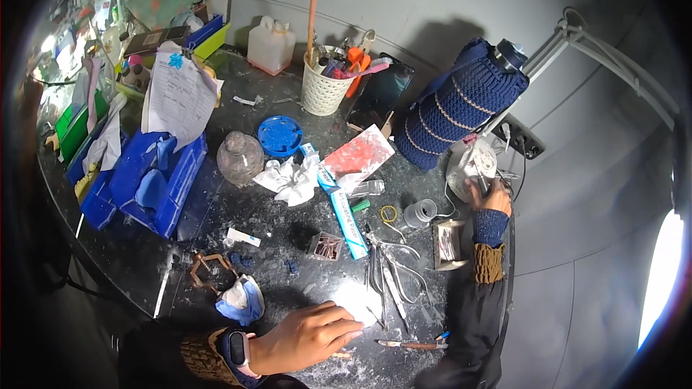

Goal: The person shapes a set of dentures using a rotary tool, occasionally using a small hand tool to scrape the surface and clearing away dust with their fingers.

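My left hand (310, 335) rests low at the front of the dusty black table, fingers curled inward; whatever they hold, if anything, is hidden beneath. Left of it sits a white-and-blue plaster dental model (241, 301), with a brass-coloured hinged frame (210, 271) just behind. At the right edge, my right hand (493, 196) bends its fingers against the front of a rounded white device (470, 164); what lies between them cannot be made out. Pliers (404, 251) and thin metal tools lie between my hands, and a wooden-handled knife (412, 344) is nearer me.
Blue bins (169, 194) with papers crowd the left. Behind stand a white woven cup (322, 90) of tools, a plastic jug (271, 45) and a bottle in a navy knitted cover (458, 104). A long blue-white box (346, 216) and a small box of pins (326, 246) occupy the middle.
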`<control>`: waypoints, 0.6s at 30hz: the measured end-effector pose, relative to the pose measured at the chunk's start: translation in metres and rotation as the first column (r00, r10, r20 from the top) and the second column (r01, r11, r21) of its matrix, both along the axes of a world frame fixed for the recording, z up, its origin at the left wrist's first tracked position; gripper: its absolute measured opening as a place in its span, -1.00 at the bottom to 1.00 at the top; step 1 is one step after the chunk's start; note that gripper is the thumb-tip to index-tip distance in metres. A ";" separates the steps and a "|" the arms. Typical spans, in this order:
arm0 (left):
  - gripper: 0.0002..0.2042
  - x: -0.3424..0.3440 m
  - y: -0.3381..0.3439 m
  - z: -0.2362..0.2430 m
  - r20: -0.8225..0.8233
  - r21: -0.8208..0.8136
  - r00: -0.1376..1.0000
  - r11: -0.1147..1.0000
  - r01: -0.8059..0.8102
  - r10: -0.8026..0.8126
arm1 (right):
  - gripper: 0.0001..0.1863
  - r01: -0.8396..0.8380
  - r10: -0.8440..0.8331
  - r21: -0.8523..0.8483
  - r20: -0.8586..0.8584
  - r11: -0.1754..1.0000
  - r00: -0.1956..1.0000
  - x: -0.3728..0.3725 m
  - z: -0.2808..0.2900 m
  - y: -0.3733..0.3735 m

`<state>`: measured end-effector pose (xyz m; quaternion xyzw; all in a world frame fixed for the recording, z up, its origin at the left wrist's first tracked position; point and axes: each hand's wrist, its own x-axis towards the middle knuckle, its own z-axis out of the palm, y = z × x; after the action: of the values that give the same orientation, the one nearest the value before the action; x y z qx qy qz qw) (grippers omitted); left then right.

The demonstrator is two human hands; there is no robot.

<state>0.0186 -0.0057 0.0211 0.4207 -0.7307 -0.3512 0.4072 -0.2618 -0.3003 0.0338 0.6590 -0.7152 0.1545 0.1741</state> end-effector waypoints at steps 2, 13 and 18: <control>-0.85 0.000 0.002 0.002 -0.010 -0.018 1.000 1.000 -0.009 0.009 | -0.50 -0.048 0.048 -0.016 -0.016 0.999 0.999 -0.004 -0.005 -0.005; -0.66 0.005 -0.001 0.010 -0.363 0.155 0.900 0.968 -0.197 0.241 | -0.42 -0.798 0.745 0.120 0.300 0.590 0.596 0.063 0.053 0.170; -0.71 0.003 -0.005 0.013 -0.405 0.177 0.877 0.963 -0.202 0.258 | -0.45 -0.894 0.830 0.141 0.332 0.426 0.448 0.082 0.045 0.206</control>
<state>0.0215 -0.0103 0.0339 0.4434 -0.5451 -0.4297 0.5671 -0.1793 -0.0946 0.0792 0.9295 -0.3018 0.1823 -0.1084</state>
